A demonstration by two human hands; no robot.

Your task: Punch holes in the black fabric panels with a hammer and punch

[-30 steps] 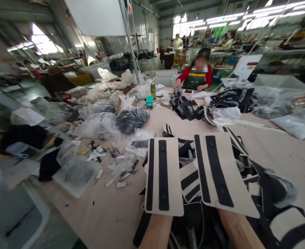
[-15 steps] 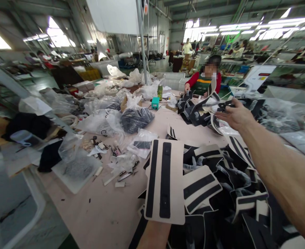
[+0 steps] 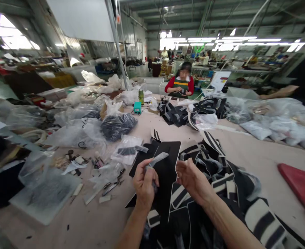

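Both hands are up in front of the person, close together, over the near edge of the counter (image 3: 100, 221). This is seen from the head camera.

A flat black piece (image 3: 169, 155) stands up between the hands and a bit behind them. Its top points away from the person. Its bottom goes down into a pile of black and cream striped pieces (image 3: 220, 169) that lies under the right arm.

The left hand (image 3: 145, 183) is closed in a fist. It squeezes a thin grey strip (image 3: 156, 160). The strip sticks up out of the fist and lies across the front of the black piece.

The right hand (image 3: 192, 180) is just beside the right edge of the black piece. Its fingers are bent and loose. They are at the edge, but I cannot tell if they pinch it or only touch it.

To the left of the hands, small metal tools (image 3: 113, 185) lie on the counter. Past them are many clear plastic bags (image 3: 84, 129). Far back on the counter stand a small teal box (image 3: 137, 108) and a green can (image 3: 141, 97). Another person in red sleeves (image 3: 182, 86) sits at the far end. On the right, near the edge, lies a red thing (image 3: 303, 186).
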